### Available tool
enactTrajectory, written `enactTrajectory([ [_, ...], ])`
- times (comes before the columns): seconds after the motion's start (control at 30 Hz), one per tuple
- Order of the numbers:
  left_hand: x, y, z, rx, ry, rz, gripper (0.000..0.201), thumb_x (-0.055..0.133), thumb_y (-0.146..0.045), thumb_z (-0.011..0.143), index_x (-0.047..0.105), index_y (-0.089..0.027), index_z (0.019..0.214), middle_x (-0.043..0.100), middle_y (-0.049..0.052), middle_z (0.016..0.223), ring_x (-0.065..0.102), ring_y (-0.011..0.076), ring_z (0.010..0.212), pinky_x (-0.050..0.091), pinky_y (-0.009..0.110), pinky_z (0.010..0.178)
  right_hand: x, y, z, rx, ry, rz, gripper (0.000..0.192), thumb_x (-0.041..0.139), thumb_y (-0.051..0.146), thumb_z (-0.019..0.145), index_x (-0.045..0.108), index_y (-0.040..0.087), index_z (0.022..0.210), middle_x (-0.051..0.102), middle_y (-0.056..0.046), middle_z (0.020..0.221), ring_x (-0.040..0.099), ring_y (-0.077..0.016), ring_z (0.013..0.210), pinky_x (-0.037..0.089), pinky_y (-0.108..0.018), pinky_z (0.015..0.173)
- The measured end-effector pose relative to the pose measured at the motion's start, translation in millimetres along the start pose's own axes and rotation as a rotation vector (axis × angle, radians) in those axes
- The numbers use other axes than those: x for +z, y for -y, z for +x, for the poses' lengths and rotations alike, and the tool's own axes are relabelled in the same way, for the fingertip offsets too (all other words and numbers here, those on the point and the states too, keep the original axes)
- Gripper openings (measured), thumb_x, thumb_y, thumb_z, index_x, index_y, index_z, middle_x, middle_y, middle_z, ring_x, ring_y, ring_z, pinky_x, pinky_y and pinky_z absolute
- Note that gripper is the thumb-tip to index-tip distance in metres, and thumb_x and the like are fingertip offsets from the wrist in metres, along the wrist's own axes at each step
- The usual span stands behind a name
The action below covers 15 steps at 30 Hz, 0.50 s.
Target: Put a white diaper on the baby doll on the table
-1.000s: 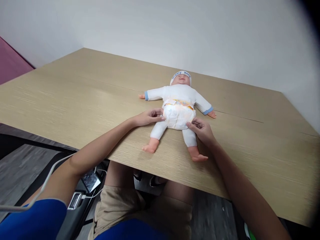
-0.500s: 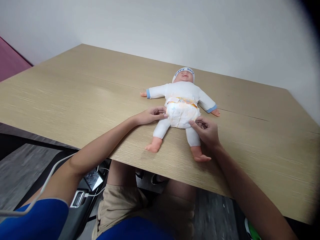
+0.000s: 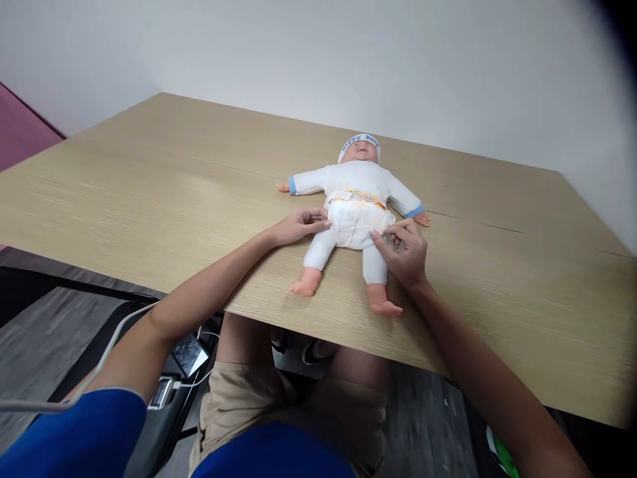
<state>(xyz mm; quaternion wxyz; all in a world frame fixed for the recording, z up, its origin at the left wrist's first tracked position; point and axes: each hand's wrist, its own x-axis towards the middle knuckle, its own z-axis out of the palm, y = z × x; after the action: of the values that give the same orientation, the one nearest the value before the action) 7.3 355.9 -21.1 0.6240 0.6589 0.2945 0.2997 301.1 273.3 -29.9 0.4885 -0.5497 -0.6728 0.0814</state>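
A baby doll [image 3: 355, 199] lies on its back on the wooden counter [image 3: 149, 186], head pointing away from the person and both legs toward them, arms spread out to the sides. It wears a white suit with blue cuffs, a white cap with blue lettering, and a white diaper [image 3: 357, 222] with an orange-patterned band across the waist. The left hand [image 3: 298, 227] lies on the counter just beside the doll's hip, fingers stretched out loosely with their tips touching the near edge of the diaper; it grasps nothing. The right hand [image 3: 404, 251] sits on the other side, against the diaper's lower corner and the top of the doll's thigh, its fingers curled and thumb and forefinger drawn together at the diaper's edge; whether they actually pinch the material cannot be told. The doll's bare feet lie nearer the person than either hand, just short of the counter's front edge. Below that edge show the person's tan shorts [image 3: 239, 405] and blue sleeve [image 3: 74, 431], and a white cable [image 3: 107, 345] hanging past the left forearm.
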Motion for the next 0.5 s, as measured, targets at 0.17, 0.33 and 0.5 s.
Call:
enactTrajectory([
  [0.17,0.9,2,-2,0.004,-0.083,-0.051,0.054,0.09,-0.056,0.08,0.079,-0.013,0.11,0.08,0.008,0.109,0.07,0.0118,0.094,0.052,0.025,0.088,-3,-7,2,-0.048,0.035,0.012,0.044,0.068,0.058,0.097,0.068,0.015,0.09,0.053,-0.002,0.08,0.047,-0.0081,0.072,0.041,-0.026,0.072],
  [0.33,-5.7,2,-4,0.074,-0.18,-0.004,0.057,0.087,-0.062,0.083,0.081,-0.012,0.108,0.082,0.012,0.11,0.072,0.014,0.094,0.055,0.029,0.095,-9,-27,4,-0.016,-0.064,0.024,0.049,0.051,0.06,0.104,0.061,0.015,0.09,0.054,-0.003,0.079,0.046,-0.0089,0.072,0.041,-0.026,0.074],
  [0.5,-24.8,2,5,0.287,-0.579,0.33,0.047,0.067,-0.058,0.098,0.073,-0.014,0.112,0.078,0.013,0.116,0.068,0.0195,0.111,0.052,0.034,0.107,-12,-58,22,-0.024,-0.218,-0.284,0.04,0.052,0.049,0.103,0.068,0.013,0.106,0.066,-0.01,0.101,0.057,-0.0165,0.098,0.046,-0.036,0.106],
])
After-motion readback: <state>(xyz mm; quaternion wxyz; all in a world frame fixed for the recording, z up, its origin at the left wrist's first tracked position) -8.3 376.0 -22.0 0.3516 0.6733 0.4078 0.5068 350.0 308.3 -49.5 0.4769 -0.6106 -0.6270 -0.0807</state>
